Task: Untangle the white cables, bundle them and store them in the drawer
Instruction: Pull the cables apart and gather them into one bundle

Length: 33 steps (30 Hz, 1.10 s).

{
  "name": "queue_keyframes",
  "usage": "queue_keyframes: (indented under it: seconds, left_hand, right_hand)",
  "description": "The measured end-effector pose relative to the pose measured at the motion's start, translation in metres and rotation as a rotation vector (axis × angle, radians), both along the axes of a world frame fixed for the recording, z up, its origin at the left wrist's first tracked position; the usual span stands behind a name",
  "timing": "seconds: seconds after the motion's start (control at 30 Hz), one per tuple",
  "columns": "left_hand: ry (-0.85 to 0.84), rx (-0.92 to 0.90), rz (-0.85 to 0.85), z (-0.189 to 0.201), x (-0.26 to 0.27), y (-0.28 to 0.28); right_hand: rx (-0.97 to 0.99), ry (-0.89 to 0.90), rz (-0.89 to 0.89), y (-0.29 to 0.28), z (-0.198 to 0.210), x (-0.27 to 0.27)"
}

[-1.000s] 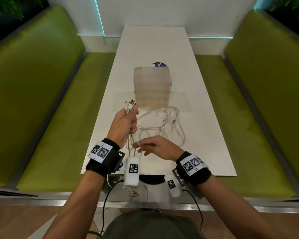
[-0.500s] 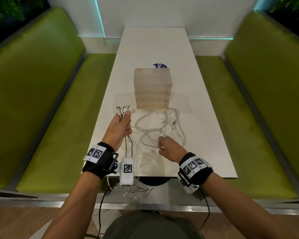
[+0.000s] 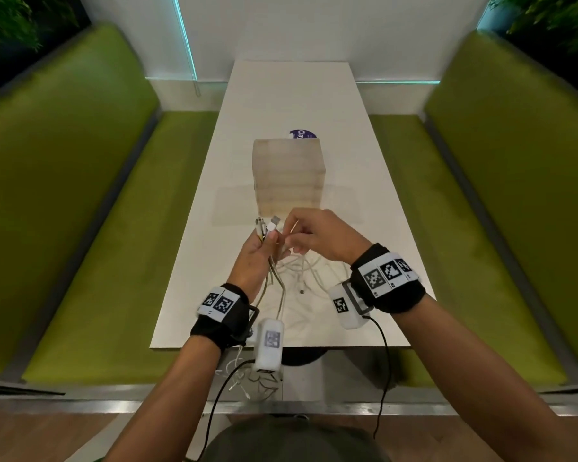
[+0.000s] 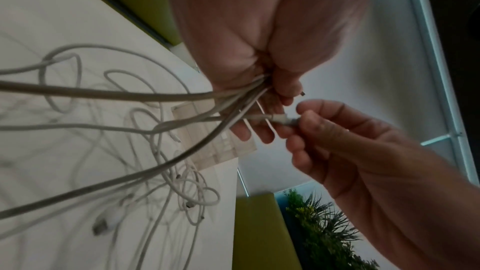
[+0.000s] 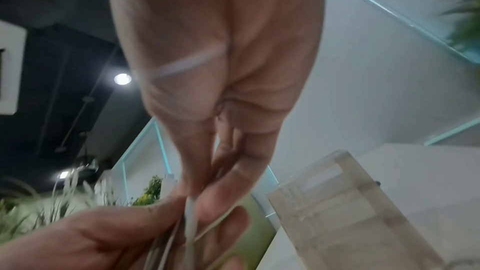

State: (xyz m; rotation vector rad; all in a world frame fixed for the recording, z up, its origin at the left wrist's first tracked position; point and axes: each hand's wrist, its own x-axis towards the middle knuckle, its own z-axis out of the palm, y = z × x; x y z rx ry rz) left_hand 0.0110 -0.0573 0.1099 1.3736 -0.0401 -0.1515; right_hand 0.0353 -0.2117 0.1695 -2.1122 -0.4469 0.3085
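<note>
My left hand (image 3: 262, 250) grips a bunch of white cable ends, their plugs (image 3: 264, 225) sticking up above the fist. The cables (image 4: 124, 95) trail from that fist (image 4: 262, 81) down to a loose tangle (image 3: 301, 271) on the white table (image 3: 297, 101). My right hand (image 3: 309, 236) is close beside the left and pinches one more cable plug (image 4: 281, 119) between thumb and forefinger, right at the left hand's fingers (image 5: 192, 210). The pale translucent drawer unit (image 3: 288, 176) stands just beyond both hands, its drawers all pushed in.
Green upholstered benches (image 3: 80, 181) run along both sides of the narrow table. A purple round sticker (image 3: 301, 134) lies behind the drawer unit. More cable ends (image 3: 244, 378) hang below the near table edge. A white wall closes the far end.
My right hand rose from the tangle on the table, carrying a cable end up and left to the bunch in my left hand. The left hand shifted slightly right.
</note>
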Motion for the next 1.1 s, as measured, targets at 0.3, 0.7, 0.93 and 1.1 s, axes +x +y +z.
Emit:
queue_keyframes:
  seconds: [0.3,0.7,0.93,1.1]
  left_hand:
    - [-0.108,0.189,-0.105,0.002,0.003,0.002]
    - [-0.003,-0.089,0.191,0.013,0.010,0.017]
    - [-0.016,-0.406,0.289,0.043,0.018,0.051]
    - [0.035,-0.236,0.354,0.028,0.021,0.053]
  right_hand:
    - [0.440,0.011,-0.300,0.009,-0.006,0.001]
    - [0.123,0.241,0.012,0.028,-0.090,-0.008]
    - [0.056,0.111,-0.089,-0.004,-0.115,0.011]
    - [0.312,0.152,-0.225,-0.009,-0.101,0.029]
